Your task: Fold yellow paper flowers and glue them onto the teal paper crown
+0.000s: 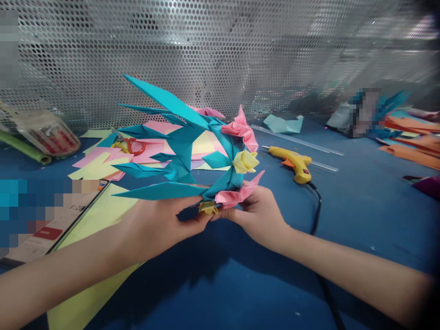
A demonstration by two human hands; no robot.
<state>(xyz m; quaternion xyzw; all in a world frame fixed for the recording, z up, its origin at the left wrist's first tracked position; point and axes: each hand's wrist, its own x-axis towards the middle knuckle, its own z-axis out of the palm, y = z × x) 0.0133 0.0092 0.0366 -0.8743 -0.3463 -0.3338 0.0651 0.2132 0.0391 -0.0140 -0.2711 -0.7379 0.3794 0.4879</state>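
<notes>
Both hands hold up a blue folded-paper ornament (pixel 185 146) above the table, its long pointed spikes facing left. Pink paper flowers (pixel 240 130) and a yellow paper flower (pixel 245 162) sit along its right side. My left hand (pixel 168 217) grips the underside, thumb near a small yellow flower (pixel 208 208) at the bottom. My right hand (pixel 259 211) pinches the lower right part, close to a pink flower (pixel 235 196). Fingers behind the paper are partly hidden.
A yellow glue gun (pixel 292 162) with a black cord lies at right, beside clear glue sticks (pixel 302 142). Behind the ornament are coloured paper sheets (pixel 154 146) and red-handled scissors (pixel 136 146). A phone (pixel 58 220), a plastic cup (pixel 48 133) and orange paper (pixel 412 146) flank them. A perforated metal panel (pixel 220 59) stands behind.
</notes>
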